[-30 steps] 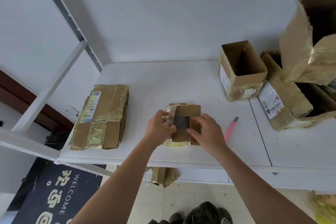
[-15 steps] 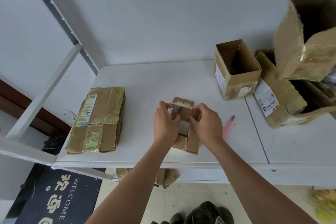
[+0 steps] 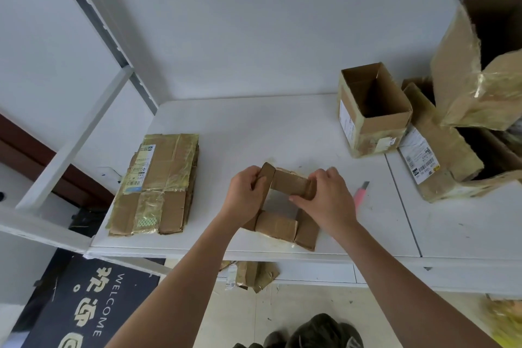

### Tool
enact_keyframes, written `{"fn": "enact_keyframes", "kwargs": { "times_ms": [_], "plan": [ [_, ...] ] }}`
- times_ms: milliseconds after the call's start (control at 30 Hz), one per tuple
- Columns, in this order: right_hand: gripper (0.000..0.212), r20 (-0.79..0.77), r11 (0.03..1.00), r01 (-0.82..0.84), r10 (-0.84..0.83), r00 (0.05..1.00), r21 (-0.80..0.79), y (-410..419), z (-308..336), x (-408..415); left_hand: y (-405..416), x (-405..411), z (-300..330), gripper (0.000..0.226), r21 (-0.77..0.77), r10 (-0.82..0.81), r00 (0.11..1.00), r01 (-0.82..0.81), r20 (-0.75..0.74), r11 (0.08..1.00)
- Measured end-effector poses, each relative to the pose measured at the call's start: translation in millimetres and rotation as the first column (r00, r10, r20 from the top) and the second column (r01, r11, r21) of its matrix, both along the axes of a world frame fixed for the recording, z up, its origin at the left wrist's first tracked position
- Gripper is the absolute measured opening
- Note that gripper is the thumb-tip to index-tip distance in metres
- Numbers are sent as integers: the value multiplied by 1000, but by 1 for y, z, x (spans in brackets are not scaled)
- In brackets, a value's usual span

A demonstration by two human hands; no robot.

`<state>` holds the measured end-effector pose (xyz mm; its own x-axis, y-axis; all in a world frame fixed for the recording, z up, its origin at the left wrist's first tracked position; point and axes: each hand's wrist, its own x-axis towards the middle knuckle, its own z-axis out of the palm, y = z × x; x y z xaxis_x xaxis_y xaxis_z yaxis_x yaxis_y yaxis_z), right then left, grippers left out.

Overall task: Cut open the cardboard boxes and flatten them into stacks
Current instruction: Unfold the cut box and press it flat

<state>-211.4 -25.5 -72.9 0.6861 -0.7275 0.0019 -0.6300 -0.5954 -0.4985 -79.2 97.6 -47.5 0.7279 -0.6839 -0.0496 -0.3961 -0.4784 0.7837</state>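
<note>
Two hands work the small box [image 3: 284,206] at desk [image 3: 282,127] centre: our left hand [image 3: 245,195] pinches its 9 o'clock wall, our right hand [image 3: 324,198] its 3 o'clock wall. Collapse along existing creases; transfer to the flattened stack [image 3: 158,183] at 9 o'clock.

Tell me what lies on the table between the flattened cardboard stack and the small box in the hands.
Nothing: in the head view, only bare white table separates the flattened stack from the small box held by the left hand and right hand.
</note>
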Motion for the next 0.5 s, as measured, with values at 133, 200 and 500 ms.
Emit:
{"fn": "enact_keyframes", "kwargs": {
  "times_ms": [133, 200, 500],
  "plan": [
    [58, 39, 941, -48, 65, 997, -335, 7, 7, 3, -2, 5, 12, 13, -16, -65, 998, 65, -18, 998],
    [25, 136, 916, -46, 109, 985, -400, 7, 16, 5, -1, 10, 17, 12, -30, -9, 1000, 9, -26, 1000],
    [31, 449, 991, 127, -93, 889, -47, -3, 41, 7, 9, -4, 15, 105, 213, 198, 971, -167, -132, 963]
  ]
}}
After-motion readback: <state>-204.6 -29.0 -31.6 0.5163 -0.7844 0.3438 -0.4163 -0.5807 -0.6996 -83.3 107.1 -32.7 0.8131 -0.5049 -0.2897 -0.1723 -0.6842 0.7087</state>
